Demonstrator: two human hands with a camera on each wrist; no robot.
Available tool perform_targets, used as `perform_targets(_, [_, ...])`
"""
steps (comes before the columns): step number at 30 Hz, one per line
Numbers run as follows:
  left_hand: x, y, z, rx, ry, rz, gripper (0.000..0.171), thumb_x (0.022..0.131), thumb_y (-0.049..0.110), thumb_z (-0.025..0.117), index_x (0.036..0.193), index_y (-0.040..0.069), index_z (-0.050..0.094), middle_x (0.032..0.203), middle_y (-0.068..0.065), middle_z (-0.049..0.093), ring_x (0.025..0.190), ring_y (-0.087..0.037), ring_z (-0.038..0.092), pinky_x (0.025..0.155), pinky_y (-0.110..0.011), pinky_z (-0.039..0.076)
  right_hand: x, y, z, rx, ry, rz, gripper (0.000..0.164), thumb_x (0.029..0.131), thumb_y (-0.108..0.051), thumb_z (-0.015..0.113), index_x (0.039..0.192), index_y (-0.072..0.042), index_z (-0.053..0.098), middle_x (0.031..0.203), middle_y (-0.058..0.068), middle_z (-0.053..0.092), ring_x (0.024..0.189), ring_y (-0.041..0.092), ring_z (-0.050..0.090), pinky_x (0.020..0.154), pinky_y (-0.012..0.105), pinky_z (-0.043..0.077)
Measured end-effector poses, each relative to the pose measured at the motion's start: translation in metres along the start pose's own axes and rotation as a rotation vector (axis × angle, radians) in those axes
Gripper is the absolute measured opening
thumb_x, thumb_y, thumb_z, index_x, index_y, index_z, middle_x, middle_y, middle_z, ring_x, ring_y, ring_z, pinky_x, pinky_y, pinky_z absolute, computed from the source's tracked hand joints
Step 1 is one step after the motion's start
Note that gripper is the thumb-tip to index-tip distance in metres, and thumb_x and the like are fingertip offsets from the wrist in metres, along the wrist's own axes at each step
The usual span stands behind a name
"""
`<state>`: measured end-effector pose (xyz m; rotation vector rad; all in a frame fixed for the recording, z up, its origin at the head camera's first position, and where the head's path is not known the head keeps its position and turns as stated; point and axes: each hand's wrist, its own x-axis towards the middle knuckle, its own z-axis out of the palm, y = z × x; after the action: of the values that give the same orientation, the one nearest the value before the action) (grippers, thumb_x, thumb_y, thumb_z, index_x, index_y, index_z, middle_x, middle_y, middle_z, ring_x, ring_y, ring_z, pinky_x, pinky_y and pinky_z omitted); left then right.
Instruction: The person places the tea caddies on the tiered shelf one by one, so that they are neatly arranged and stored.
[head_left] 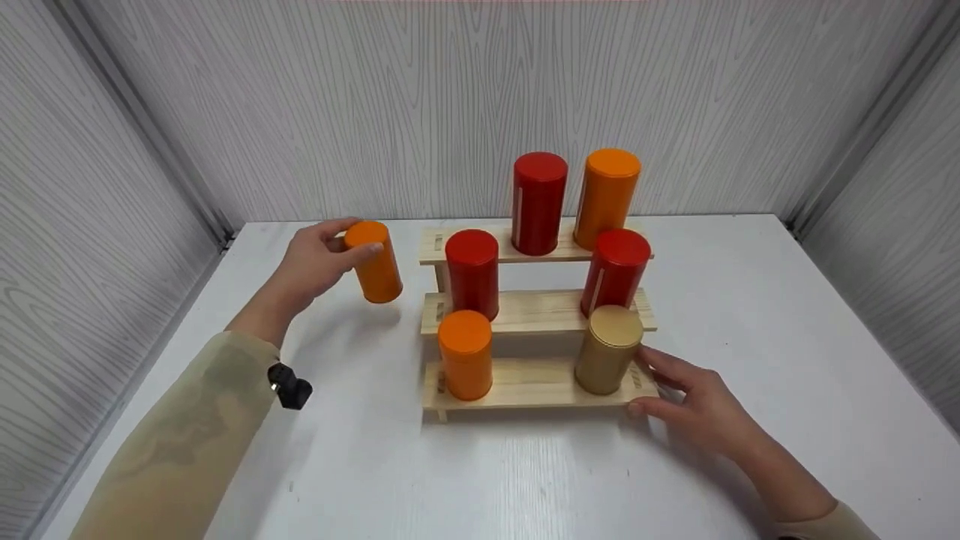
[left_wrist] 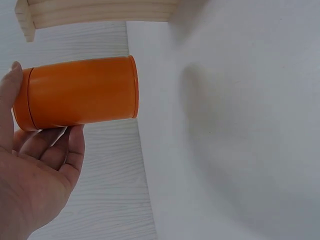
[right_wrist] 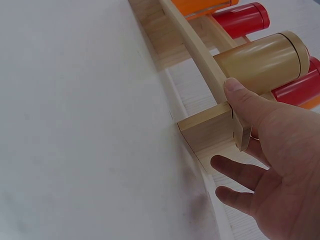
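Observation:
My left hand point(head_left: 319, 259) grips an orange canister point(head_left: 379, 274) near its lid, left of a three-step wooden rack point(head_left: 536, 381). In the left wrist view that canister point(left_wrist: 82, 92) hangs clear of the white table, thumb on one side and fingers on the other. At the rack's lower right end, my right hand point(head_left: 701, 409) pinches the bottom step. The right wrist view shows the thumb on the step's front edge and a finger behind the board end point(right_wrist: 242, 131); other fingers extend below. Beside this hand stands a gold canister point(head_left: 609, 352) on the bottom step.
Another orange canister point(head_left: 466, 356) stands at the bottom step's left. The middle step bears a red canister point(head_left: 472, 274) at left and a second red canister point(head_left: 616, 274) at right. On top are a red canister point(head_left: 538, 202) and an orange canister point(head_left: 607, 199). Pale panels point(head_left: 450, 97) enclose the table.

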<state>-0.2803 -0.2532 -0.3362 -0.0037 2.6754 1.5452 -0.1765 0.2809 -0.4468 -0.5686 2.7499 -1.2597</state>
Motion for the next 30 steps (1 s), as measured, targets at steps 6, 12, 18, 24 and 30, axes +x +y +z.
perform_targets(6, [-0.004, 0.022, -0.015, 0.027, 0.036, 0.061, 0.087, 0.092, 0.057, 0.078, 0.160, 0.012, 0.047, 0.147, -0.015, 0.060, 0.134, -0.033, 0.059, 0.117, -0.057, 0.043, 0.003, 0.001, 0.000, -0.006, 0.008, -0.019, 0.088, 0.086, -0.038, 0.090, 0.160, -0.013, 0.050, 0.159, 0.010, 0.051, 0.141, 0.035, 0.056, 0.107, 0.049, 0.052])
perform_targets(12, [-0.005, 0.050, -0.024, 0.044, 0.058, 0.102, 0.084, 0.092, 0.057, 0.079, 0.159, 0.013, 0.050, 0.145, -0.013, 0.062, 0.131, -0.031, 0.060, 0.115, -0.054, 0.046, 0.005, 0.000, -0.001, -0.012, 0.007, -0.004, 0.087, 0.087, -0.037, 0.090, 0.161, -0.017, 0.048, 0.160, 0.009, 0.051, 0.141, 0.035, 0.055, 0.107, 0.051, 0.052])
perform_targets(18, [-0.004, 0.076, -0.029, 0.043, 0.069, 0.143, 0.082, 0.092, 0.056, 0.078, 0.158, 0.016, 0.052, 0.145, -0.011, 0.062, 0.130, -0.028, 0.061, 0.114, -0.051, 0.047, 0.004, -0.001, -0.002, -0.003, -0.004, 0.010, 0.087, 0.087, -0.038, 0.089, 0.161, -0.019, 0.048, 0.160, 0.008, 0.050, 0.143, 0.035, 0.054, 0.107, 0.052, 0.052])
perform_targets(24, [-0.005, 0.097, -0.028, 0.021, 0.073, 0.187, 0.075, 0.094, 0.052, 0.079, 0.156, 0.018, 0.055, 0.143, -0.008, 0.062, 0.125, -0.025, 0.061, 0.109, -0.044, 0.049, 0.003, -0.002, -0.002, -0.003, -0.002, 0.005, 0.087, 0.087, -0.037, 0.090, 0.161, -0.018, 0.048, 0.161, 0.007, 0.050, 0.143, 0.034, 0.054, 0.107, 0.051, 0.052])
perform_targets(30, [-0.004, 0.113, -0.019, 0.000, 0.062, 0.223, 0.071, 0.095, 0.049, 0.078, 0.155, 0.019, 0.056, 0.144, -0.007, 0.061, 0.128, -0.024, 0.061, 0.110, -0.042, 0.049, 0.002, -0.001, -0.003, -0.005, -0.003, 0.011, 0.088, 0.087, -0.038, 0.089, 0.161, -0.017, 0.048, 0.161, 0.008, 0.049, 0.144, 0.035, 0.053, 0.107, 0.052, 0.052])
